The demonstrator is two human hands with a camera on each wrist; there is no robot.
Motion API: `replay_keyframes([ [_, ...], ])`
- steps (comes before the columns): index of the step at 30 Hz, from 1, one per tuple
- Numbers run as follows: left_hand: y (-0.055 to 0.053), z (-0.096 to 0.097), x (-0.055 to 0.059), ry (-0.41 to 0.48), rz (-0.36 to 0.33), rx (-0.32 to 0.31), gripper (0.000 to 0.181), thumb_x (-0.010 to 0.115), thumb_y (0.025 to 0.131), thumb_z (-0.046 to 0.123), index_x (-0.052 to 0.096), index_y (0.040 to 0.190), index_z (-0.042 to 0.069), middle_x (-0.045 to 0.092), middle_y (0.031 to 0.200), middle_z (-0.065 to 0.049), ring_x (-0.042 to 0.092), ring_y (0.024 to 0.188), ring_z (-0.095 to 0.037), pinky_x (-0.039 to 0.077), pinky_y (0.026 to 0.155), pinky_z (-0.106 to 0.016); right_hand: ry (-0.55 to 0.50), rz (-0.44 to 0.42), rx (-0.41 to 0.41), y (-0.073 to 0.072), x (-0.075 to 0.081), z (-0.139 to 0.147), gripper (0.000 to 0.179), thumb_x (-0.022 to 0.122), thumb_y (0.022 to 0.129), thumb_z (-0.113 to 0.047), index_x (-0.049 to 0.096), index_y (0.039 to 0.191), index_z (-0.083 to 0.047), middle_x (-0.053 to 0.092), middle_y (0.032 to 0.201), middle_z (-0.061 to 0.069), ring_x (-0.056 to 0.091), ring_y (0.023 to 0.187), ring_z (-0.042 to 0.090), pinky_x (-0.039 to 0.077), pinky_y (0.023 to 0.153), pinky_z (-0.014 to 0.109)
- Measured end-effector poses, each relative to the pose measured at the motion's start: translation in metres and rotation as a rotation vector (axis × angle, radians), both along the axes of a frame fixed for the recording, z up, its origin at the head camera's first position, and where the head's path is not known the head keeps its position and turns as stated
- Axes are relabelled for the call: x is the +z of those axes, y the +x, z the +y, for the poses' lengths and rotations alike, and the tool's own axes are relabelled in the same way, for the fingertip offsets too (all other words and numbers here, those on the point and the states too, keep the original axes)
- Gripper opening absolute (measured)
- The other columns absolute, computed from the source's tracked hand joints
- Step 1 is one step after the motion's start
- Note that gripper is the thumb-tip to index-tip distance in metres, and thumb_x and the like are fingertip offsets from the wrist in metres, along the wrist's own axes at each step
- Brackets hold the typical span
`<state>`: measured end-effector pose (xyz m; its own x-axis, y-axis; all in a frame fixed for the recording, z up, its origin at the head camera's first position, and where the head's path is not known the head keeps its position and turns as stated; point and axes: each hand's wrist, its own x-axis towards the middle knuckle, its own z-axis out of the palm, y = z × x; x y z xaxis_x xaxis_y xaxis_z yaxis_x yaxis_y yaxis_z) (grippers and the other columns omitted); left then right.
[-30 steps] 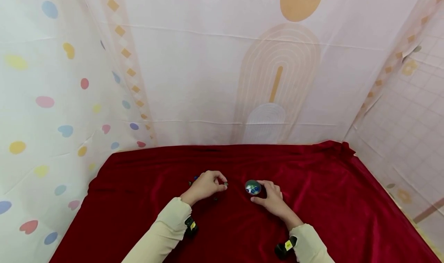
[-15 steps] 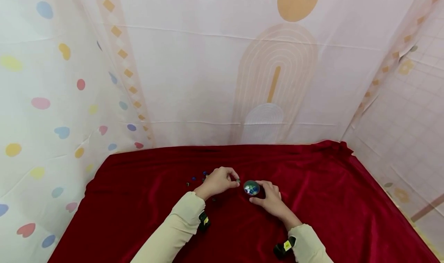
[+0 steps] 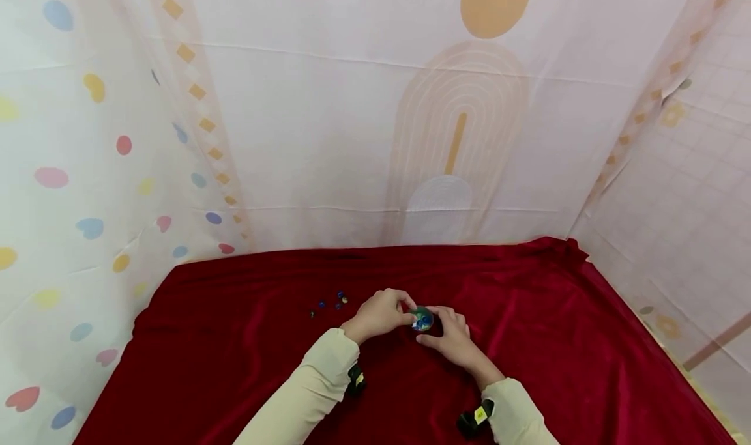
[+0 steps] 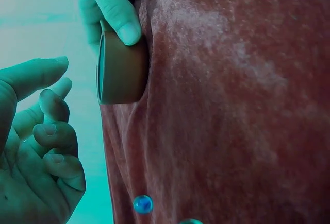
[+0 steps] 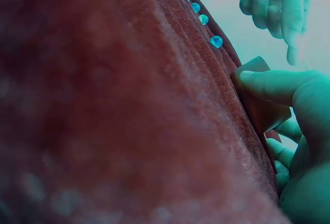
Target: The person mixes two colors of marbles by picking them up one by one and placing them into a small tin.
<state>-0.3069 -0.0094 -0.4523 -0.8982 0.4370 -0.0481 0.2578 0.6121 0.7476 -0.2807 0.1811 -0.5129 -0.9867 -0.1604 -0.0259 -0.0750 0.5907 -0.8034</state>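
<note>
A small round cup [image 3: 422, 321] with blue and green glass marbles inside stands on red cloth. My right hand [image 3: 454, 335] grips it from the right, thumb and fingers around its wall; the right wrist view shows the thumb pressed on the brown cup's side [image 5: 265, 105]. At the cup's left rim, my left hand [image 3: 380, 315] holds its thumb and forefinger over the opening. In the left wrist view, the left hand [image 4: 38, 147] has a gap between thumb and forefinger, no marble visible there, and its other fingers loosely bent.
Several loose marbles [image 3: 339, 300] lie on the cloth left of the left hand; one blue marble [image 4: 143, 204] shows close in the left wrist view. The red velvet cloth [image 3: 545, 354] is wrinkled. Patterned white curtains [image 3: 317, 139] enclose the back and sides.
My left hand has carried a marble rightward from the loose ones to the cup's rim, and that marble no longer shows in its fingers. The right hand stays on the cup.
</note>
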Motion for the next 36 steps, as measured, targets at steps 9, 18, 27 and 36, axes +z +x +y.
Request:
replay_keyframes([
  [9, -0.002, -0.015, 0.002, -0.001, -0.008, 0.008, 0.017, 0.070, 0.088, 0.022, 0.071, 0.102, 0.012, 0.054, 0.062, 0.001, 0.046, 0.054, -0.011, 0.037, 0.050, -0.025, 0.009, 0.020, -0.001, -0.001, 0.002, 0.005, 0.057, 0.076, 0.081, -0.025, 0.052, 0.131, -0.009, 0.045, 0.136, 0.015, 0.026, 0.130, 0.037, 0.017, 0.104, 0.060],
  [18, -0.002, -0.034, -0.001, -0.005, -0.019, 0.045, 0.019, 0.069, 0.089, 0.020, 0.071, 0.103, 0.009, 0.054, 0.065, 0.000, 0.047, 0.056, -0.012, 0.038, 0.051, -0.026, 0.015, 0.015, 0.000, -0.003, 0.004, 0.008, 0.059, 0.076, 0.081, -0.025, 0.050, 0.132, -0.009, 0.045, 0.136, 0.015, 0.026, 0.129, 0.036, 0.017, 0.104, 0.057],
  [27, 0.001, -0.052, -0.005, -0.007, -0.054, 0.039, 0.018, 0.069, 0.089, 0.019, 0.070, 0.102, 0.007, 0.059, 0.069, -0.005, 0.052, 0.058, -0.015, 0.042, 0.054, -0.028, 0.008, 0.011, 0.006, -0.003, 0.006, 0.007, 0.059, 0.076, 0.081, -0.025, 0.051, 0.132, -0.008, 0.044, 0.138, 0.016, 0.026, 0.130, 0.037, 0.018, 0.102, 0.055],
  [36, 0.007, -0.067, -0.013, -0.012, -0.080, 0.037, 0.017, 0.072, 0.087, 0.018, 0.070, 0.100, 0.007, 0.059, 0.068, -0.002, 0.053, 0.060, -0.013, 0.043, 0.058, -0.027, 0.018, 0.006, 0.005, -0.004, 0.004, 0.008, 0.059, 0.076, 0.081, -0.025, 0.051, 0.132, -0.009, 0.044, 0.138, 0.015, 0.026, 0.130, 0.037, 0.018, 0.102, 0.055],
])
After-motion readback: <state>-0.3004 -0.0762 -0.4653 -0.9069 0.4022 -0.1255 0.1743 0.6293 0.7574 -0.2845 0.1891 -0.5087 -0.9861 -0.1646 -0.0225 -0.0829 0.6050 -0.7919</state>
